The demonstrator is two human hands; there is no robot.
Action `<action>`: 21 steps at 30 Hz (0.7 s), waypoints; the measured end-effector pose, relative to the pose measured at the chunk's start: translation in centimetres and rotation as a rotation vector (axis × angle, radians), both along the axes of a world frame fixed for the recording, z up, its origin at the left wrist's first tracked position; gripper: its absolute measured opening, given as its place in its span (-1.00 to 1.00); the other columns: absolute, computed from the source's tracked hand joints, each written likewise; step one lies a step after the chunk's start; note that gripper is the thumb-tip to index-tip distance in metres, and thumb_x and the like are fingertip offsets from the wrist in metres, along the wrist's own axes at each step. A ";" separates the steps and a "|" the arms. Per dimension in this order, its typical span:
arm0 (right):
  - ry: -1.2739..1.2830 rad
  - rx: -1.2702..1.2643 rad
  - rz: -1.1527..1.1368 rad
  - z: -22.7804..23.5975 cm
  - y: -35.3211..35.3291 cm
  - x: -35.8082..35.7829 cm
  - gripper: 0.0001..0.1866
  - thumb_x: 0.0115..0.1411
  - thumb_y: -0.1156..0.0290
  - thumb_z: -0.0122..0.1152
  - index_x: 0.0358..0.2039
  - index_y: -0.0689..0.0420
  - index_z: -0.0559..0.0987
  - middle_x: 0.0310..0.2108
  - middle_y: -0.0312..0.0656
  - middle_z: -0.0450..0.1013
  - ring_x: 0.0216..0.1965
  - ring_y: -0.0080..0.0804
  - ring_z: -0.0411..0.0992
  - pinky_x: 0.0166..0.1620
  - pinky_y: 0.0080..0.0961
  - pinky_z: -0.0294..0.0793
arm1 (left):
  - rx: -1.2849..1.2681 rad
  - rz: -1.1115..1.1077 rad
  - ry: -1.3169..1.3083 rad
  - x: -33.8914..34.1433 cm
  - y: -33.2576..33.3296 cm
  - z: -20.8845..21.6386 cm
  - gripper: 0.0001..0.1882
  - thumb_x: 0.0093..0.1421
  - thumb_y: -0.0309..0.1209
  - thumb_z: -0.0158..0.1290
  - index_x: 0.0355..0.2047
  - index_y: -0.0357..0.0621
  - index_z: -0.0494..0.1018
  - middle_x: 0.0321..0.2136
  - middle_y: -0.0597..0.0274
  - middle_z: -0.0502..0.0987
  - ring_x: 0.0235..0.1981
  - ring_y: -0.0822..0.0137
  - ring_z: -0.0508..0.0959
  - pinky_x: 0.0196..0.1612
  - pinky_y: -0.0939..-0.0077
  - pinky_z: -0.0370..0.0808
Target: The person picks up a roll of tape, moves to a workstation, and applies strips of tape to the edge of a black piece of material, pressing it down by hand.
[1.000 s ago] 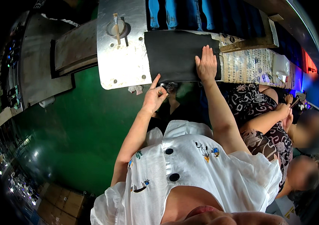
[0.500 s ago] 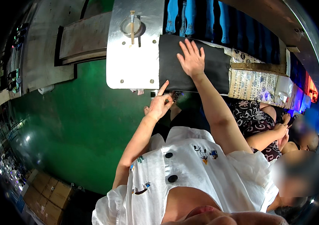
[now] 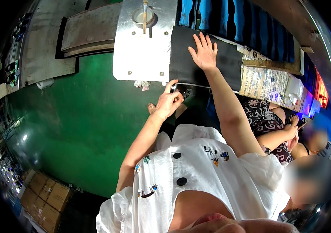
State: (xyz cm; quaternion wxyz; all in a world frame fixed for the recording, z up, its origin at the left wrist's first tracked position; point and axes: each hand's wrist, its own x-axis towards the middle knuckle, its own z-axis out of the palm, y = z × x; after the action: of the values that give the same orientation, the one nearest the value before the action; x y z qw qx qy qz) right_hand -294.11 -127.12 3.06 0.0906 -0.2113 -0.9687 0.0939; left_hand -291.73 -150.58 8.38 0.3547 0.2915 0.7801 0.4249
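Observation:
A black sheet (image 3: 227,64) lies on the metal-topped bench (image 3: 142,58); what it is made of I cannot tell. My right hand (image 3: 205,54) rests flat on it with the fingers spread. Just off the bench's front edge, near the sheet's lower left corner, is my left hand (image 3: 167,103). Its index finger stretches to the edge, apart from the thumb, while the other fingers curl partly out of sight. Nothing held shows in it. A brush (image 3: 144,17) lies across a small round dish (image 3: 139,16) farther back on the metal top.
Blue shaped pieces (image 3: 205,13) stand in a row behind the sheet. Right of it are a wooden bar (image 3: 272,65) and printed covering (image 3: 260,83). A co-worker's hands (image 3: 291,132) show at right. Cardboard boxes (image 3: 50,198) stand on the green floor (image 3: 76,128) at lower left.
The bench sits higher in the picture and slightly to the right. My left index finger has gone from the sheet's corner to the bench edge. My right hand stays flat on the sheet.

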 end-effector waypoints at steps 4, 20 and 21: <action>0.047 -0.076 0.011 0.1 0.1 0.1 -0.38 0.09 -0.02 -0.06 0.15 -0.12 0.18 0.21 -0.21 0.01 0.24 -0.22 -0.09 0.20 -0.02 -0.23 | 0.102 0.075 -0.023 0.9 -0.9 0.6 -0.90 -0.07 -0.58 0.14 -0.51 -0.23 0.44 -0.30 0.26 0.30 -0.59 0.50 0.38 -0.50 0.63 0.37; -0.113 -1.420 -0.042 7.1 -3.6 4.2 -0.45 0.20 -0.04 -0.19 -0.18 0.23 0.46 -0.33 -0.14 0.48 -0.25 -0.45 0.44 -0.23 -0.56 0.40 | 0.159 0.236 -0.244 1.3 -4.5 3.8 -0.90 -0.02 -0.49 0.13 -0.50 -0.26 0.45 -0.66 0.36 0.43 -0.63 0.63 0.33 -0.55 0.68 0.32; -0.216 -1.672 -0.009 8.2 -4.4 5.1 -0.43 0.20 -0.06 -0.21 -0.18 0.24 0.46 -0.32 -0.15 0.47 -0.27 -0.46 0.44 -0.22 -0.58 0.40 | 0.150 0.242 -0.228 1.3 -4.6 4.2 -0.90 -0.02 -0.49 0.13 -0.50 -0.26 0.45 -0.66 0.36 0.43 -0.63 0.63 0.33 -0.55 0.68 0.32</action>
State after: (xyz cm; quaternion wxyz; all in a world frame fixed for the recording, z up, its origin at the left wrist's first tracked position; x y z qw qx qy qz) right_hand -288.99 -131.49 11.25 -0.1883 -0.2203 -0.5827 0.7592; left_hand -290.45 -155.20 12.62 0.3643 0.1710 0.7305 0.5517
